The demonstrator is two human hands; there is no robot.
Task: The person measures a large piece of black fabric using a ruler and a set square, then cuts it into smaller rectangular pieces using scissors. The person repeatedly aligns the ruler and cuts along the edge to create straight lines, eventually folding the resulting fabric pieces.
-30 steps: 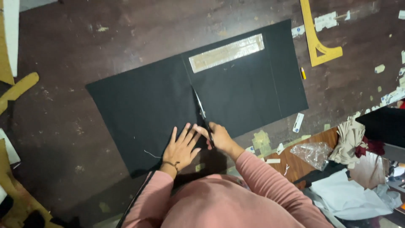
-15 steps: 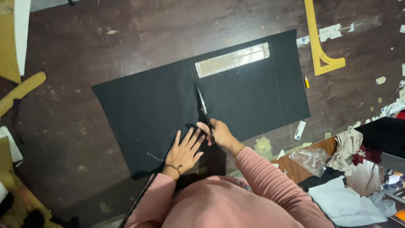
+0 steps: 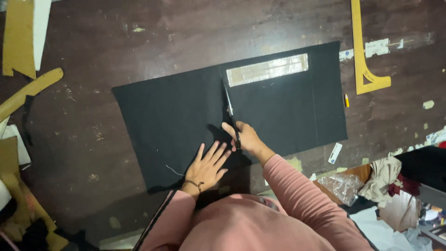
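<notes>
A large black fabric sheet (image 3: 176, 121) lies flat on a dark worn table (image 3: 139, 42). My right hand (image 3: 245, 137) grips scissors (image 3: 229, 106) whose blades point away from me along a cut line in the middle of the fabric. My left hand (image 3: 209, 165) lies flat on the fabric with fingers spread, just left of the scissors. A clear rectangular ruler (image 3: 267, 69) rests on the fabric's far edge, right of the blade tips.
A yellow curved ruler (image 3: 364, 56) lies at the far right. A small yellow chalk (image 3: 346, 100) sits beside the fabric's right edge. Wooden pattern pieces (image 3: 28, 93) lie at the left. Cloth scraps and plastic (image 3: 371, 186) pile at the right near edge.
My right hand and the scissors have advanced away from me along the fabric toward its far edge. My left hand has slid forward on the fabric beside them.
</notes>
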